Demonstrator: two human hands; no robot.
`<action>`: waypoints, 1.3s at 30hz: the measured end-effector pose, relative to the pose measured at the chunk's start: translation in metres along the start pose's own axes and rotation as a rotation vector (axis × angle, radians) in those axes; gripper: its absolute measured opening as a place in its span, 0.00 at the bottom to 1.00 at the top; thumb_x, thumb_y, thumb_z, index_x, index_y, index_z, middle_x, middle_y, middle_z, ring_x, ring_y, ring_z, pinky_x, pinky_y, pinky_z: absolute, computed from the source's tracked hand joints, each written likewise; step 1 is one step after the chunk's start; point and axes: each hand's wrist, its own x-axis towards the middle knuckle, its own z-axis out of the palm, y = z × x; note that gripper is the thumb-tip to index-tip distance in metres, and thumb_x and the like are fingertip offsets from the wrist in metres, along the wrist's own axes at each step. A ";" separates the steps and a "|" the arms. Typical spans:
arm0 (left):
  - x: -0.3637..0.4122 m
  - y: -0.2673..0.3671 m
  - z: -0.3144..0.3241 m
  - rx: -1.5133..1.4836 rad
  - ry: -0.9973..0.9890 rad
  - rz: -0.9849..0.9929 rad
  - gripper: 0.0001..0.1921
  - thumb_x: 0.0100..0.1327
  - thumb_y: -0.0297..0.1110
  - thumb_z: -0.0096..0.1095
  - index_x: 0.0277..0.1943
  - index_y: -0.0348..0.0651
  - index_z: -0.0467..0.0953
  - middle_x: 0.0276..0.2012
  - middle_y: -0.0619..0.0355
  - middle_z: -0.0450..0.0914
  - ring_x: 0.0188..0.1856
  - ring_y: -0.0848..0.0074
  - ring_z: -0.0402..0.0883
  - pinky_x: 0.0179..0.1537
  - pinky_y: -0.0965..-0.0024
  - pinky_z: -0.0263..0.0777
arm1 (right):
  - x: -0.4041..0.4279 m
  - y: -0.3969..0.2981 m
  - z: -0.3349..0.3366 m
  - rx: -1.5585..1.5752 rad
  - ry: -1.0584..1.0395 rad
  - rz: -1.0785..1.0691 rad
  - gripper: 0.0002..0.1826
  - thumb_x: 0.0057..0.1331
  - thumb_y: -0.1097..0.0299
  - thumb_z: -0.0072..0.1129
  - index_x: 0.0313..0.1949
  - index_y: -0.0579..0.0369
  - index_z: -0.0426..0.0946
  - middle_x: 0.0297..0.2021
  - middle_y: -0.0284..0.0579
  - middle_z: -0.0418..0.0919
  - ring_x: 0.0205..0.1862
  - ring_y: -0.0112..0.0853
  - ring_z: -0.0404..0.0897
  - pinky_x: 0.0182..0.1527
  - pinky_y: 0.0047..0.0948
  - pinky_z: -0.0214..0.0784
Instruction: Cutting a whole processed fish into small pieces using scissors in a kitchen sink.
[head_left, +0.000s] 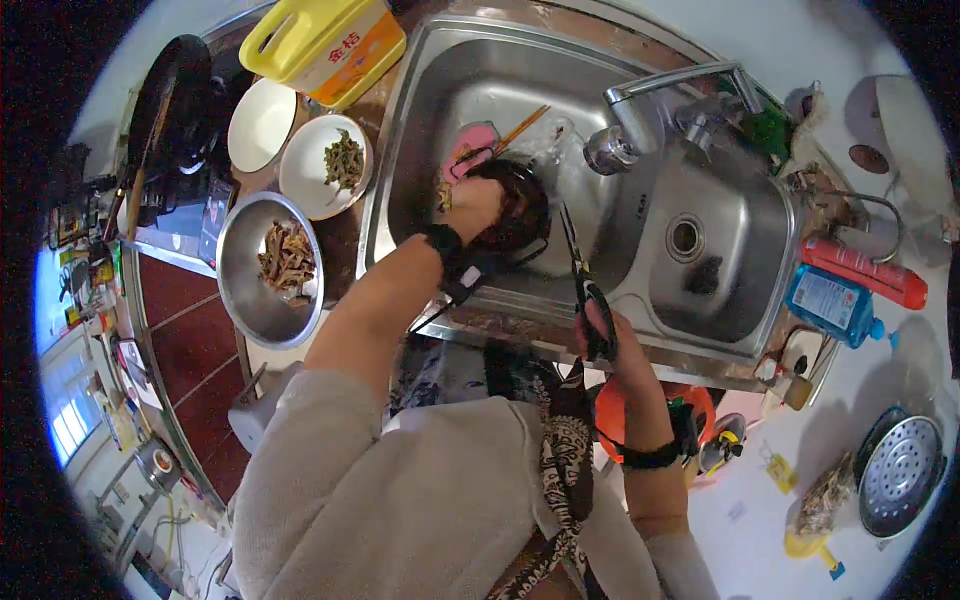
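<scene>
My left hand (480, 204) reaches into a dark bowl or pot (531, 210) standing in the larger basin of a stainless-steel sink (465, 82); its fingers are hidden inside. My right hand (609, 330) grips black-handled scissors (581, 277), their blades pointing up over the basin near the dark vessel. A pink item (474, 142) and wooden chopsticks (525, 129) lie behind the vessel. To the left, a metal bowl (247, 315) holds brown strips (287, 259), and a white bowl (298, 165) holds dark green pieces (345, 161).
A chrome faucet (630, 124) hangs over the divider by the smaller basin (720, 300). An empty white bowl (261, 124) and a yellow tub (330, 45) stand at back left. A blue bottle (829, 304) and a red bottle (866, 274) lie right of the sink.
</scene>
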 end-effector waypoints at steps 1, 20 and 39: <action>-0.009 0.000 -0.019 0.008 -0.002 0.008 0.10 0.51 0.37 0.50 0.30 0.44 0.78 0.31 0.52 0.79 0.33 0.65 0.78 0.31 0.63 0.70 | 0.001 0.000 -0.001 0.010 0.004 -0.001 0.24 0.56 0.43 0.46 0.25 0.54 0.69 0.16 0.33 0.66 0.18 0.23 0.66 0.23 0.20 0.56; -0.071 -0.041 -0.079 -1.575 -0.273 0.019 0.15 0.59 0.41 0.49 0.43 0.39 0.71 0.35 0.64 0.77 0.33 0.85 0.69 0.34 0.84 0.59 | 0.007 -0.030 0.028 -0.100 -0.282 0.048 0.26 0.56 0.41 0.42 0.28 0.54 0.70 0.18 0.34 0.68 0.21 0.23 0.68 0.24 0.20 0.58; -0.093 -0.034 -0.090 -2.075 -0.412 0.029 0.10 0.58 0.29 0.51 0.43 0.39 0.67 0.42 0.55 0.74 0.34 0.76 0.75 0.45 0.71 0.70 | -0.003 -0.017 0.026 -0.046 -0.332 0.012 0.25 0.55 0.40 0.45 0.29 0.51 0.69 0.19 0.32 0.68 0.21 0.22 0.67 0.24 0.21 0.58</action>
